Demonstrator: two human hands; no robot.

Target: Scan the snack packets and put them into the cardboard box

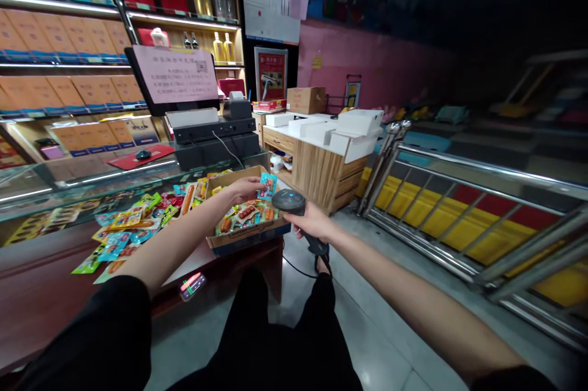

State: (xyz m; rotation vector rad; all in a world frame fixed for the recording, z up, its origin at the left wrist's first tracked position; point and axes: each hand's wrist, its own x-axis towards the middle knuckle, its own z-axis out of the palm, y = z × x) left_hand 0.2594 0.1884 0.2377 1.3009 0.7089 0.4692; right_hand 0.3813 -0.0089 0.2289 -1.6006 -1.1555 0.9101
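My left hand (246,189) is closed on the edge of a small blue snack packet (267,186), held up above an open cardboard box (239,238). Inside that box lie several packaged sausages (248,212) and other wrapped snacks. My right hand (309,222) grips the handle of a black barcode scanner (289,201), whose head is close to the packet and faces it. Left of the box, a heap of colourful snack packets (131,225) is spread over the counter. The scanner's cable hangs down below my right hand.
A glass counter (156,167) carries a monitor (177,75) with a paper sheet on it and a mouse (143,155) on a red mat. A lit phone (193,285) is near the counter's front edge. A metal railing (459,182) runs along the right. Wooden drawers (316,170) stand behind.
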